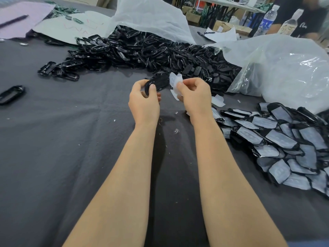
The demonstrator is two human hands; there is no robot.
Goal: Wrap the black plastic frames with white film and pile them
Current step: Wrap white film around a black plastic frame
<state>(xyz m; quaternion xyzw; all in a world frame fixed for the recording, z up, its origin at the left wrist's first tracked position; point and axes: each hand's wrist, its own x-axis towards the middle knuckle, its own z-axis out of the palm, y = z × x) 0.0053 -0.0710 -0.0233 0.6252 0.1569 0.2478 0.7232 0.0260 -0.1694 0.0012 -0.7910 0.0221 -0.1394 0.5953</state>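
My left hand (144,102) grips a black plastic frame (157,83) above the middle of the table. Just right of it, my right hand (195,97) pinches a piece of white film (175,82) between thumb and fingers, its edge close to the frame's right end. A big heap of unwrapped black frames (135,52) lies behind my hands. At the right sits the pile of wrapped frames (284,139), black edges with white film faces.
A dark grey cloth (62,139) covers the table. Large clear plastic bags (284,72) lie at the back right. A loose frame (10,94) sits at the far left, loose film pieces (218,100) near my right hand. Another person and bottles (267,22) are far right.
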